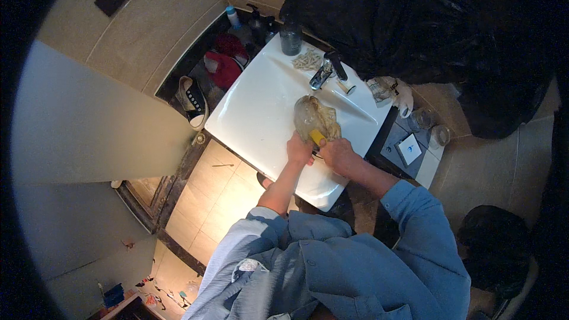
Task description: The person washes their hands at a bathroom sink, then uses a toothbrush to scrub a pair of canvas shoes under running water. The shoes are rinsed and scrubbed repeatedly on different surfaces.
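Note:
Over the white washbasin (249, 98), both hands are close together on a wet grey-beige item (311, 113); its exact kind is hard to make out. My left hand (299, 150) grips its near left side. In my right hand (338, 155) is a yellow handle-like piece (317, 137), pressed against the item; its far end is hidden. The chrome faucet (321, 75) stands just beyond, its spout pointing at the item. Beside the faucet lies a tangled pile of pale laces (306, 60).
A dark cup (291, 42) stands on the basin's back corner. Left of the basin are a canvas sneaker (192, 102), a red cloth item (224, 64) and several bottles (232, 17). A white box (409, 149) and glass jars (420, 119) sit right. Black plastic sheeting (400, 22) hangs behind.

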A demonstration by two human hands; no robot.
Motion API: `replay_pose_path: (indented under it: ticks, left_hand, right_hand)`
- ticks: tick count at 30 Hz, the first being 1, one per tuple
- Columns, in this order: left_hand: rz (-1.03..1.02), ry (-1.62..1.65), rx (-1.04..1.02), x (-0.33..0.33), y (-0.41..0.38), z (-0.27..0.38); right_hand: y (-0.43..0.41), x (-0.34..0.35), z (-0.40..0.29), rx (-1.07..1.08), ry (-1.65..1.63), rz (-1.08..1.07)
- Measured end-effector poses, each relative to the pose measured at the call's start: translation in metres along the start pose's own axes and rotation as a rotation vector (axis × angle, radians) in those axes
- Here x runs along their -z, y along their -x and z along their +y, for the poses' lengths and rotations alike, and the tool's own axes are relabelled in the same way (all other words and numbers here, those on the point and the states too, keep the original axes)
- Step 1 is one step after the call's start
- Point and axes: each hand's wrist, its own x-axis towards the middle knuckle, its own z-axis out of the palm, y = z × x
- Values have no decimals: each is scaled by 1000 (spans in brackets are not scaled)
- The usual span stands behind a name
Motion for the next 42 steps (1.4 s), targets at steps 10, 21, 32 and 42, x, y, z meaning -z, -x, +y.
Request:
replay_pose_path:
  ticks: [10,21,32,42]
  left_hand:
    - [-6,27,-14,-2,-7,-14]
    - [-10,21,-36,1,-3,-6]
    - [-8,55,8,-2,-1,-7]
    - [-49,32,55,1,-6,-13]
  right_hand:
    - [-34,2,1,-115,-185,271]
    - [-56,6,-3,-18,24,194]
    - [-19,11,1,80,-122,121]
    - [-7,8,36,-410,-308,267]
